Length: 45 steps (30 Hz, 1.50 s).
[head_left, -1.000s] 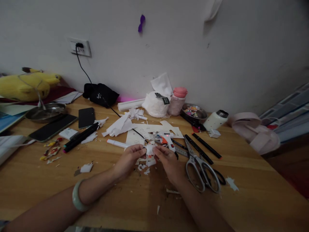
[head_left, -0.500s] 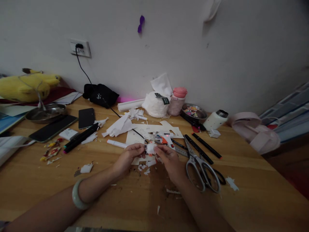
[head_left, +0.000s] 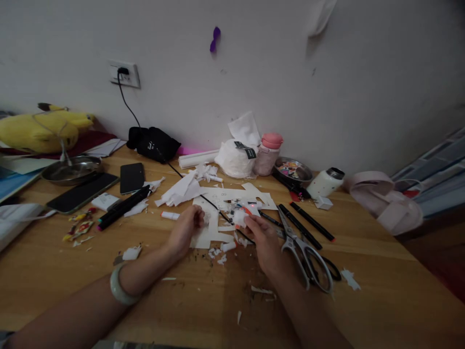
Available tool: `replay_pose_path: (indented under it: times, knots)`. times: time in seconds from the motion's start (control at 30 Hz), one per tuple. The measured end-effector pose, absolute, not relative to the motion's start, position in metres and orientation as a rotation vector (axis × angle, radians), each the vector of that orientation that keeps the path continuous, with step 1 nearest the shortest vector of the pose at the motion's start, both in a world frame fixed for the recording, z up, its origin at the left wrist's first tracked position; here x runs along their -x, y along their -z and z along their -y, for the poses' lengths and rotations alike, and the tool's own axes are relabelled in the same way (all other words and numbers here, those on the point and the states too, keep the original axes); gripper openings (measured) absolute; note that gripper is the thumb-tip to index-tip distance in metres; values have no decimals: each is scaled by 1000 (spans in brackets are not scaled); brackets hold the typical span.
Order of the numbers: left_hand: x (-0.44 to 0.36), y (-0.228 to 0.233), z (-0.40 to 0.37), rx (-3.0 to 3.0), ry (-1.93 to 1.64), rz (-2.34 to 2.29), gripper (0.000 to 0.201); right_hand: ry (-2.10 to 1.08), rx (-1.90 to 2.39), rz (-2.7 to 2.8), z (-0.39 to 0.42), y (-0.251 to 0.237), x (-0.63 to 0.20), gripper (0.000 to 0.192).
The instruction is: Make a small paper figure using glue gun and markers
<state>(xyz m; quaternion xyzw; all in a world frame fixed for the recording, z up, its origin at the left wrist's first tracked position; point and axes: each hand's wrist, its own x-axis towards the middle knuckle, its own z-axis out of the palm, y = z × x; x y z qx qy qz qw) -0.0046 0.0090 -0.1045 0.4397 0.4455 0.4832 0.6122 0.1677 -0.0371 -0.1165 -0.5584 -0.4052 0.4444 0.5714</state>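
Note:
My right hand point(head_left: 263, 238) pinches a small white piece point(head_left: 240, 218), soft-looking and roughly square, over the drawing paper. To its left, my left hand point(head_left: 186, 230) is apart from that piece, its fingers curled in; whatever they may hold is hidden. Under and behind the hands lies a cut sheet of paper point(head_left: 209, 232) with pencil marks. A white tool with an orange part and a small red light point(head_left: 253, 206) rests just behind my right fingertips. Large grey-handled scissors point(head_left: 307, 252) lie to the right of that hand. An orange-ended white marker point(head_left: 170, 215) is beside my left wrist.
A black cable point(head_left: 174, 168) crosses the table from the wall socket point(head_left: 124, 73). Black markers point(head_left: 312, 220) lie right, a phone point(head_left: 83, 193) left. Along the wall stand a tissue pack point(head_left: 236, 159), a pink-lidded bottle point(head_left: 269, 155) and a white bottle point(head_left: 326, 183). Paper scraps point(head_left: 222, 259) litter the wood.
My left hand has let go of the white piece and drawn back left, its fingers curling. The piece stays in my right hand, slightly farther right. The view has shifted a little.

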Motion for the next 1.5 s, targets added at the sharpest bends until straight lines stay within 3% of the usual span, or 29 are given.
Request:
replay_pose_path:
  times: [0.3,0.47,0.67,0.9,1.1,1.5]
  knots:
    - [9,95,-10,-1101,-1092,-1006,34,-1087,1260,993,41,113,-166,28]
    - [6,91,-7,-1098,-987,-930,19,-1091,1244,1026,40,113,-168,27]
    - [4,94,-6,-1122,-882,-864,16,-1110,1240,1086,42,110,-168,26]
    - [5,98,-8,-1267,-1069,-973,28,-1101,1249,1155,43,103,-165,24]
    - [8,92,-6,-1336,-1004,-1002,36,-1094,1275,1194,45,101,-164,26]
    - [8,97,-13,-1299,-997,-962,20,-1104,1308,1215,47,100,-160,27]
